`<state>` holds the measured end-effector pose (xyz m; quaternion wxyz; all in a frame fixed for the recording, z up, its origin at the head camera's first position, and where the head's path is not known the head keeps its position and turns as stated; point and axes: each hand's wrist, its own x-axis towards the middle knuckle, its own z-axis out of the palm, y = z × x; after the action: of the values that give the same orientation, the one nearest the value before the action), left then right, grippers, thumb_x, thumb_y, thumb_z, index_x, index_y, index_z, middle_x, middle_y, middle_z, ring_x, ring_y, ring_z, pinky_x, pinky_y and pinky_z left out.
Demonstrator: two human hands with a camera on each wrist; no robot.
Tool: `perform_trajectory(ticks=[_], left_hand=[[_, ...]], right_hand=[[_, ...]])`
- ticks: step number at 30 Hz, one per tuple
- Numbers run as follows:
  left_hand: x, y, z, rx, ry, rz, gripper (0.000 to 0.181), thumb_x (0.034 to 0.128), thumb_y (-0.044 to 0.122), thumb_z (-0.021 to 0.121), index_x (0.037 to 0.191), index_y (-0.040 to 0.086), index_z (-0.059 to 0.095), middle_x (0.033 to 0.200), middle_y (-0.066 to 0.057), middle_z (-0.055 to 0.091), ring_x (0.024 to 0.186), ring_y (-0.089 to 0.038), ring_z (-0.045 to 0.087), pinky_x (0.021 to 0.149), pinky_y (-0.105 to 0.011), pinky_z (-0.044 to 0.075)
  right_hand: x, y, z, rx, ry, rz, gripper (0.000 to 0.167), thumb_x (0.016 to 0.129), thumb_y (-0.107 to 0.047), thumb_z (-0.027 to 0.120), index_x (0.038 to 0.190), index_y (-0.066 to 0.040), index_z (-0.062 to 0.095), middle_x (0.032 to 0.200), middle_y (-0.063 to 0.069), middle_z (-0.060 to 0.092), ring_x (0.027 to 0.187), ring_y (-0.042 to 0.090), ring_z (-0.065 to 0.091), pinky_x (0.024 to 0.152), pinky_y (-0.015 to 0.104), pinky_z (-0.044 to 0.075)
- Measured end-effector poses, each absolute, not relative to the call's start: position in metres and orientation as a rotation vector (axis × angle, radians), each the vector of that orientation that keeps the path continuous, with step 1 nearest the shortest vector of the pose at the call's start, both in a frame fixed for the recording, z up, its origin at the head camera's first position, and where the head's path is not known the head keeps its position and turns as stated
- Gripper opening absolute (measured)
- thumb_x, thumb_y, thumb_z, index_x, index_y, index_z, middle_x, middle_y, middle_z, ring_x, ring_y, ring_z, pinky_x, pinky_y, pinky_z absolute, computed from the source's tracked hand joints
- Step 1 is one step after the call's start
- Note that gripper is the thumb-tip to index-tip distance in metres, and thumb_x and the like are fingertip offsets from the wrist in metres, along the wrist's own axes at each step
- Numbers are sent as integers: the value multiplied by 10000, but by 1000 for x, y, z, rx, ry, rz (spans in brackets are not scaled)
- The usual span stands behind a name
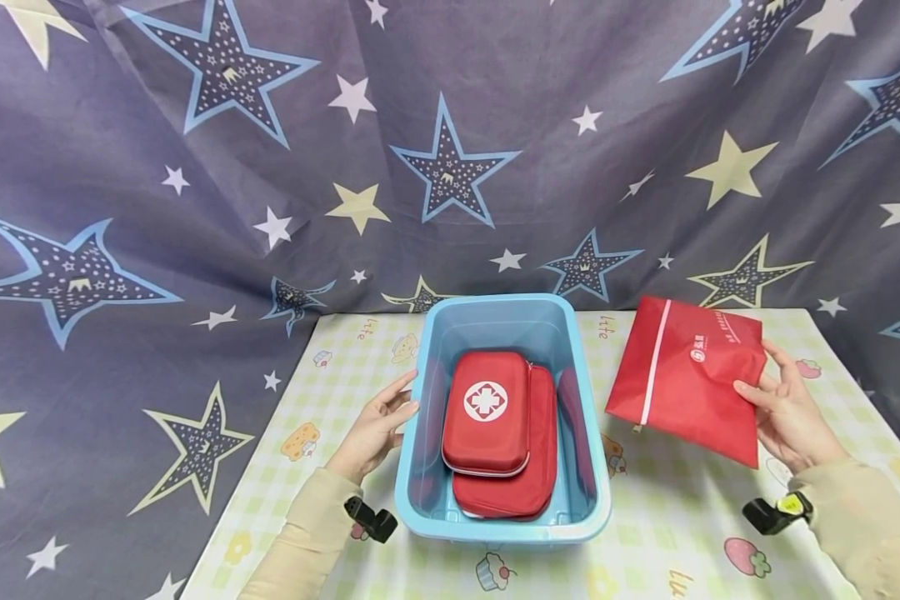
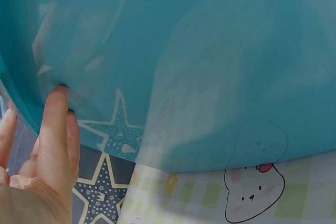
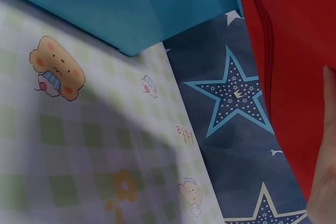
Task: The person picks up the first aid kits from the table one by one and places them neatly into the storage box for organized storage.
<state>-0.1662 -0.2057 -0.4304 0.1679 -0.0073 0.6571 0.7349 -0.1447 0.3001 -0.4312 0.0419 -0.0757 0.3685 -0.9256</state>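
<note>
In the head view, a light blue plastic bin (image 1: 594, 467) stands at the middle of the table. Inside it, a red first-aid case (image 1: 487, 437) with a white cross emblem lies partly over another red case (image 1: 544, 442). My left hand (image 1: 375, 429) is at the bin's left side, fairly straight fingers (image 2: 54, 124) touching the outer wall in the left wrist view. Over the table to the right of the bin, my right hand (image 1: 787, 417) grips a flat red zip pouch (image 1: 690, 375) by its right edge, thumb on the front. The pouch bears a white stripe and white print.
A cloth with green checks and cartoon prints covers the table (image 1: 667, 517). Behind it and along the sides hangs a dark star-patterned curtain (image 1: 532, 100). Dark devices (image 1: 371, 518) are strapped on both wrists.
</note>
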Motion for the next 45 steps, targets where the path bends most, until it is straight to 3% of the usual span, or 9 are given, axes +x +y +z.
perform_trajectory(ticks=[18,28,45], left_hand=[[-168,-206,-430,-18,1857,2089,573,965,111,529,1489,194,313,1378,-114,388,1021,-112,562,749,-339,563],[-167,-206,-429,-41,1871,2091,562,964,100,526,1482,195,328,1268,-49,425,996,-107,541,732,-329,554],[-169,-206,-432,-45,1857,2082,575,962,103,531,1487,203,318,1362,-107,381,1014,-121,549,728,-332,561]], right_hand=[[-148,293,-415,-246,1106,-2858,627,916,180,365,1314,-263,168,1080,74,684,889,249,701,684,397,579],[-152,288,-407,-194,1093,-2848,749,916,171,385,1389,-310,59,1099,51,670,919,239,692,696,398,580],[-158,274,-395,-273,1025,-2852,636,919,175,364,1323,-271,158,1104,73,674,922,253,688,709,399,580]])
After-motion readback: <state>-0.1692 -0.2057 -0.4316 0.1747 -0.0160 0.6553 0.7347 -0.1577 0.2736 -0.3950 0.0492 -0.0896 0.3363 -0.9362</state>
